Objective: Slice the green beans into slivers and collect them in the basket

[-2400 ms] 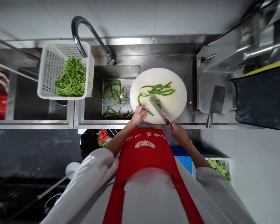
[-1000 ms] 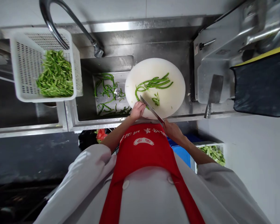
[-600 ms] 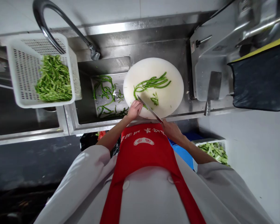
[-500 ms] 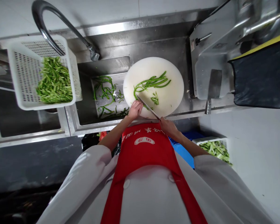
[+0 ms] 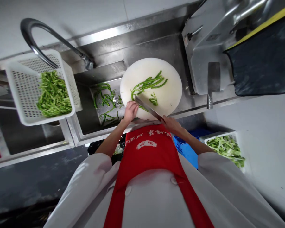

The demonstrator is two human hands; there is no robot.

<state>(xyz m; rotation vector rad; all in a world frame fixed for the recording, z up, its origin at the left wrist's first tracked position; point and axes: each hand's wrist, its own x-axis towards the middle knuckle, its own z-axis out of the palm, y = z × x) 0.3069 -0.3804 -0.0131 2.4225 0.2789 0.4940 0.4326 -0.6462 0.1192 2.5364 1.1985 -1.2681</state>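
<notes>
The person stands at a steel counter in a white jacket and red apron (image 5: 152, 158), both hands at the near edge of a round white cutting board (image 5: 167, 91) that partly overhangs the sink (image 5: 84, 104). The right hand (image 5: 171, 123) is clenched around the handle of a knife (image 5: 147, 107), whose blade runs slantwise up and to the left across the board's near side, with its tip close to the other hand's fingers. The left hand (image 5: 130, 110) is curled, fingers bent down, pinning the near ends of the green beans (image 5: 148, 84) against the board just beside the blade. The beans lie in a loose bundle across the middle of the board, bending toward that hand. A small heap of cut pieces (image 5: 153, 99) sits just beyond the blade. More whole beans (image 5: 104, 98) lie in the sink bottom to the left. Further left, a white basket (image 5: 16, 91) holds chopped greens (image 5: 53, 96), with the tap (image 5: 38, 34) arching over it. On the steel tray to the right a cleaver (image 5: 212, 80) rests, well apart from the board. Down by the person's right side stand a blue crate (image 5: 185, 148) and a white tub of greens (image 5: 228, 147).
</notes>
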